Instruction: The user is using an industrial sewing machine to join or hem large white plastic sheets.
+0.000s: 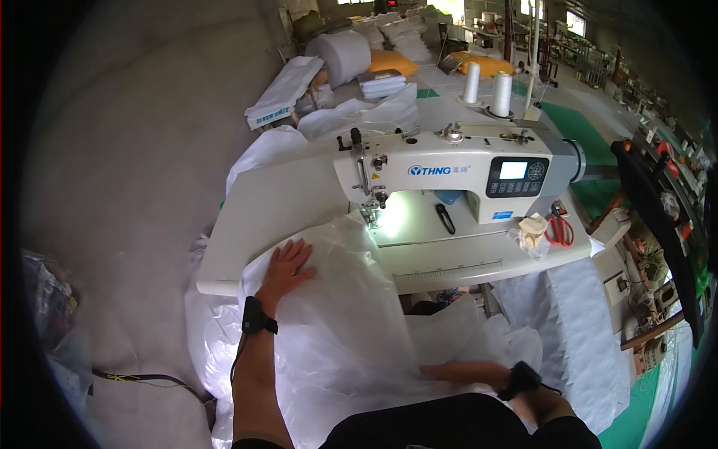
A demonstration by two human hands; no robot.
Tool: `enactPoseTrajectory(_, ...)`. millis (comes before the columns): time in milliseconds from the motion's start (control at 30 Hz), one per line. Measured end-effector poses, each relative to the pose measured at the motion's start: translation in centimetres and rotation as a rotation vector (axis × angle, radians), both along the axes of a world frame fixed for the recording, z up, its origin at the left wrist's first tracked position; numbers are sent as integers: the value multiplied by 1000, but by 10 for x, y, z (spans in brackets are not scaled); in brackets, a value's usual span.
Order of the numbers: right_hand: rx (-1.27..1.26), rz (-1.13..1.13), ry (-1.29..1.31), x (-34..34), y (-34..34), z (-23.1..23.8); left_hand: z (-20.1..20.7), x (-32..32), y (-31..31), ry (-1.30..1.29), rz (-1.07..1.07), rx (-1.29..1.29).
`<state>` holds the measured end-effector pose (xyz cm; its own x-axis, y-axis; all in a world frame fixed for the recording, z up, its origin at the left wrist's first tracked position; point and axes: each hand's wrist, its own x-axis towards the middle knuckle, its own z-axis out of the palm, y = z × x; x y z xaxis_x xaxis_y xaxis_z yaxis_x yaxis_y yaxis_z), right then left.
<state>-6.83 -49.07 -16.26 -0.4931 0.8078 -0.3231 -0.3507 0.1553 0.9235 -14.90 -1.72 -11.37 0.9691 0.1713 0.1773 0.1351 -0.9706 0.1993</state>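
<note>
A white sewing machine (441,170) stands on a pale table, its lamp lighting the needle area. A large sheet of thin, shiny white material (336,292) runs from under the presser foot (371,215) over the table's front edge and down to my lap. My left hand (289,268) lies flat on the sheet left of the needle, its fingers spread. Lower and to the right, my right hand (449,371) is at the hanging part of the sheet, its fingers hidden in the folds. Each wrist wears a black strapped device.
Black thread snips (446,218) lie under the machine arm. Red-handled scissors (559,232) and a crumpled beige scrap (532,230) sit at the table's right end. Two white thread cones (502,95) stand behind the machine. More white sheeting (561,322) hangs at the right, and a cable (142,378) crosses the floor.
</note>
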Motion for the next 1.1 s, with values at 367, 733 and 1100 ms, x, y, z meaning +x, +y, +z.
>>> enactPoseTrajectory(367,167,-291,2499,88,144,91,36,61,-22,161,226,-60)
enactPoseTrajectory(733,129,-344,2292,77,188,38,-6,143,-41,-142,474,79)
enactPoseTrajectory(1100,106,-263,2430,86,189,44,-19,164,23,-390,286,-129)
